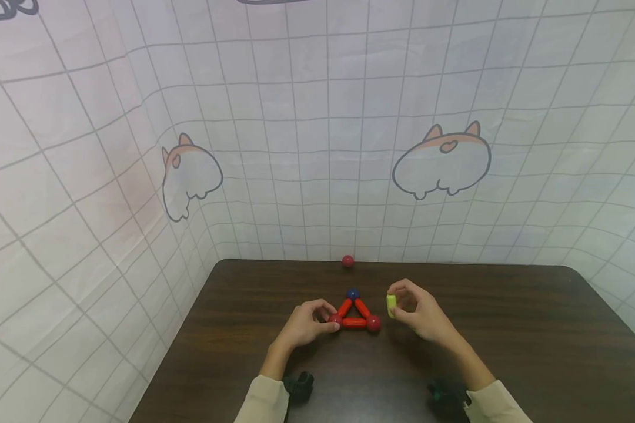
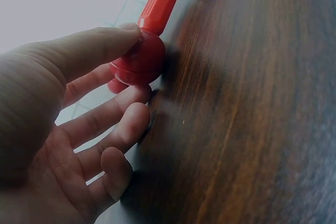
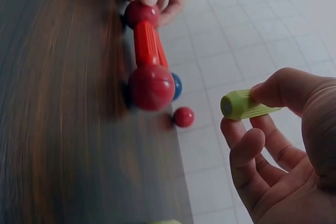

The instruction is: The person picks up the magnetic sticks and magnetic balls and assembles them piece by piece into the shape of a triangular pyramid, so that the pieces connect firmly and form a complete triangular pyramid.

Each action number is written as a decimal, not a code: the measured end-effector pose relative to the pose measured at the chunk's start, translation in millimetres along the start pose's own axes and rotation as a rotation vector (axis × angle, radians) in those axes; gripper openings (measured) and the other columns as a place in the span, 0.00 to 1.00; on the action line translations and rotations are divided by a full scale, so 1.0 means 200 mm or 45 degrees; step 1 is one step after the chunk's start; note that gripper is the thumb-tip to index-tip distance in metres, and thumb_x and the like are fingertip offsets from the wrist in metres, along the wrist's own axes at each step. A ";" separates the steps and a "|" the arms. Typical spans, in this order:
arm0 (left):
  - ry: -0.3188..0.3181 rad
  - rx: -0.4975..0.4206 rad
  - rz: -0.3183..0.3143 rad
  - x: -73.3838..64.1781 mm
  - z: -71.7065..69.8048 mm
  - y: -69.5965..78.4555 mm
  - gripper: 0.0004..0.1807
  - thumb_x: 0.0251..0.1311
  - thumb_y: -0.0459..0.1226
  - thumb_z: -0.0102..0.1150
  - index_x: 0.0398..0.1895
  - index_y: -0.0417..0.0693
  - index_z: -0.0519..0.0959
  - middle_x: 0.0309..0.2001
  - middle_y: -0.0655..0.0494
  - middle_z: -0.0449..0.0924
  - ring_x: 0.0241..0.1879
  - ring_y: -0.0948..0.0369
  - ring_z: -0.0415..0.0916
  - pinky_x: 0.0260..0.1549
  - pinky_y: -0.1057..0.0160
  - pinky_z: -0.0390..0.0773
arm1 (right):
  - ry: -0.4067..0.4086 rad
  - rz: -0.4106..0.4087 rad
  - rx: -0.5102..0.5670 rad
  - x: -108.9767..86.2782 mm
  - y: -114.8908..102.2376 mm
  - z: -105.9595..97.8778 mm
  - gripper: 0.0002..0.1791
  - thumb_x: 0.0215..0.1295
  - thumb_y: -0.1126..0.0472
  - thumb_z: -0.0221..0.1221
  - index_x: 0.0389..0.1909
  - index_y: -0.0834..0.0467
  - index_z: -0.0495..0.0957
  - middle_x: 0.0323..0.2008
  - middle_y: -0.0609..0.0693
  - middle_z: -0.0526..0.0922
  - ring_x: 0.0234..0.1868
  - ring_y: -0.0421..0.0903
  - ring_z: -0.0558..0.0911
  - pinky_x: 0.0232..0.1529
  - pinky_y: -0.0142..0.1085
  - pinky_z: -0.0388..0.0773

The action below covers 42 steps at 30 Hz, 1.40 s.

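Note:
Three red rods and three balls form a triangle on the table in the head view. Its far corner is a blue ball (image 1: pixel 353 294), and its right corner is a red ball (image 1: pixel 373 324). My left hand (image 1: pixel 304 324) pinches the red ball (image 2: pixel 144 59) at the left corner between thumb and fingers. From that ball a red rod (image 2: pixel 160 6) runs off in the left wrist view. Just right of the triangle, my right hand (image 1: pixel 422 312) pinches a yellow-green ribbed rod (image 3: pixel 244 104), held upright and apart from the triangle.
A loose red ball (image 1: pixel 347 261) sits at the far edge of the dark wood table (image 1: pixel 508 329). Behind the table hangs a grid-patterned cloth (image 1: pixel 307 129). A yellow-green edge of something (image 3: pixel 167 222) shows at the bottom of the right wrist view.

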<state>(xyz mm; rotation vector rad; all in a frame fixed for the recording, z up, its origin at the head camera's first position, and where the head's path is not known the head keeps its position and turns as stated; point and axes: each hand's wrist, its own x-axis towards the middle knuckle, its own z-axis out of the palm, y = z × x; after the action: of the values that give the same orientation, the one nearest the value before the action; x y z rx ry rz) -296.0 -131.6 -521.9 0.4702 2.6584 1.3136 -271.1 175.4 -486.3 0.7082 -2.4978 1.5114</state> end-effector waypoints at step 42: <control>0.017 0.008 0.009 0.01 0.01 -0.01 0.13 0.56 0.45 0.76 0.44 0.59 0.84 0.35 0.62 0.81 0.29 0.62 0.73 0.28 0.64 0.72 | -0.023 0.044 -0.039 0.08 0.04 0.17 0.16 0.59 0.71 0.69 0.41 0.53 0.74 0.36 0.48 0.83 0.39 0.42 0.82 0.44 0.42 0.78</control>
<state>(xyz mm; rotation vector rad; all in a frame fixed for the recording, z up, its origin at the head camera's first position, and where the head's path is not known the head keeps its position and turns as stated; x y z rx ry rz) -298.5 -131.0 -524.9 0.4737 2.6744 1.3155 -285.2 144.0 -503.7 0.6807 -2.5534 1.4809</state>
